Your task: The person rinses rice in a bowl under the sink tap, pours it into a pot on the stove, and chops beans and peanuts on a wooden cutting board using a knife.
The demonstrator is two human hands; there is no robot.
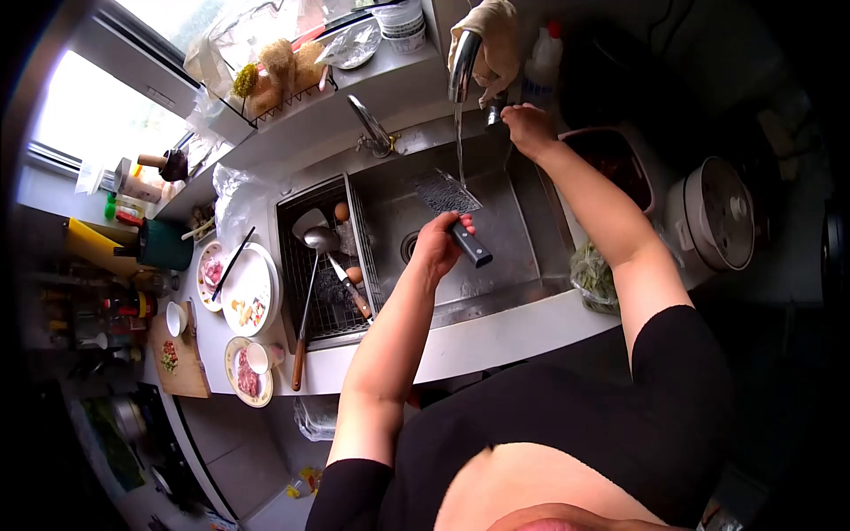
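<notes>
My left hand grips a cleaver over the sink. Its wide blade points toward the faucet, and part of the black handle shows past my fingers. Water runs from the curved faucet down onto the blade area. At the faucet's base, my right hand is closed at the tap handle; the fingertips are partly hidden. A cloth is draped over the faucet.
Left of the basin, a wire rack holds a ladle, a knife and eggs. Plates with food and a cutting board stand farther left. A lidded white pot and a bag of greens are on the right.
</notes>
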